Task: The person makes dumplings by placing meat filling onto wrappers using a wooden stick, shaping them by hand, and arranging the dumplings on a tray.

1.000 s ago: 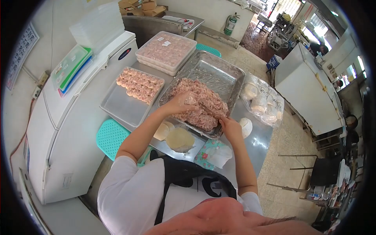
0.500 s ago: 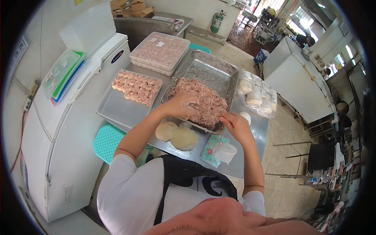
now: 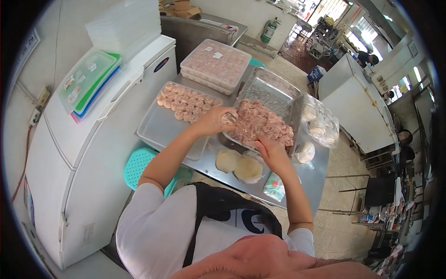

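Ground meat point(image 3: 265, 122) fills the near part of a metal tray point(image 3: 289, 87). My left hand point(image 3: 219, 121), smeared with meat, is closed at the tray's left edge. Something shiny shows at its fingers, too unclear to name. My right hand point(image 3: 274, 152) is closed at the near edge of the meat, its fingertips close to the left hand's; what they pinch is hidden. Just below lie two stacks of round dough wrappers, a left stack point(image 3: 227, 160) and a right stack point(image 3: 248, 168). To the left, a plastic tray point(image 3: 160, 126) holds rows of meat-filled dumplings point(image 3: 188, 102).
Lidded containers point(image 3: 216, 65) of dumplings are stacked behind. On the right are a bag of wrapped white bundles point(image 3: 320, 123) and a white round bundle point(image 3: 305, 152). A floral packet point(image 3: 274, 187) lies by my right forearm. A white freezer point(image 3: 116, 125) borders the table's left; a teal stool point(image 3: 139, 167) stands below.
The view has shifted, so the table's things appear farther right. My left hand has moved from over the meat to the tray's left edge. My right hand now reaches in closer to it.
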Demonstrator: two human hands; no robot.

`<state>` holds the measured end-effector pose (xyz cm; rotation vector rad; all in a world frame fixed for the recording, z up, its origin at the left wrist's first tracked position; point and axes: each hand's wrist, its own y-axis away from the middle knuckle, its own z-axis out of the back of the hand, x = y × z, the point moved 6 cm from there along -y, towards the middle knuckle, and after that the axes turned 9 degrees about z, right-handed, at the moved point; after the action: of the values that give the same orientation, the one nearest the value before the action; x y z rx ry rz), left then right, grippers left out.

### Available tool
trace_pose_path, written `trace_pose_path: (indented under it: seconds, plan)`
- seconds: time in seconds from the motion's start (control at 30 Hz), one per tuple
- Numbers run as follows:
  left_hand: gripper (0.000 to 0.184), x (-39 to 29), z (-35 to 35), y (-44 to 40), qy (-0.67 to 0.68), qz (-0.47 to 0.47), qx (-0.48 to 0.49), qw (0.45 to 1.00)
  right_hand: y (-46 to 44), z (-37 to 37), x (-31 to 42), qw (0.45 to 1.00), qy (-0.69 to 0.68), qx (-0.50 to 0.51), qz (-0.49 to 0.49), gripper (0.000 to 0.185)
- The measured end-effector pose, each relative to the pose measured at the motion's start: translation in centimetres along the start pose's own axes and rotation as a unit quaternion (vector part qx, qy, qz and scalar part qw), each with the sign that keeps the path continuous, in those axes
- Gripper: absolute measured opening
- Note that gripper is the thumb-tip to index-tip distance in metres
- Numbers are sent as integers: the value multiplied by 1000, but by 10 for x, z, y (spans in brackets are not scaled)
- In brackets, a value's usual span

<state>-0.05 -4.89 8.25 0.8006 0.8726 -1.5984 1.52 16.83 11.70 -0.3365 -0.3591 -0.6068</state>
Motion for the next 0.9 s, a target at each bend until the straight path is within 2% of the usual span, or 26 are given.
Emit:
trace_pose_path:
  seconds: [0.1, 0.2, 0.3, 0.4, 0.5, 0.6, 0.7, 0.8, 0.9]
  plan:
    - [62, 31, 27, 18, -21, 78, -49, 995, -14, -26, 1, 999, -37, -23, -17, 28]
    - [66, 72, 61, 42, -51, 93, -54, 993, -17, -40, 6, 993, -85, -67, -47, 27]
    - [54, 148, 100, 72, -63, 192, -90, 975, 3, -60, -9, 984, -121, -106, -82, 24]
    - [52, 216, 129, 100, -142, 188, -117, 965, 30, -77, -25, 963, -177, -104, -173, 25]
    - [54, 234, 146, 111, -193, 169, -173, 951, 53, -88, -26, 928, -258, -157, -218, 27]
    - [60, 234, 142, 107, -75, 242, -183, 950, 72, -100, -27, 890, -321, -165, -281, 29]
    - [68, 222, 133, 102, -100, 312, -183, 927, 81, -104, -25, 876, -331, -172, -306, 30]
    - [73, 233, 112, 96, -141, 226, -208, 941, 82, -97, -15, 871, -327, -179, -321, 31]
    - [71, 224, 105, 89, -120, 215, -204, 948, 88, -99, -16, 873, -319, -186, -319, 31]
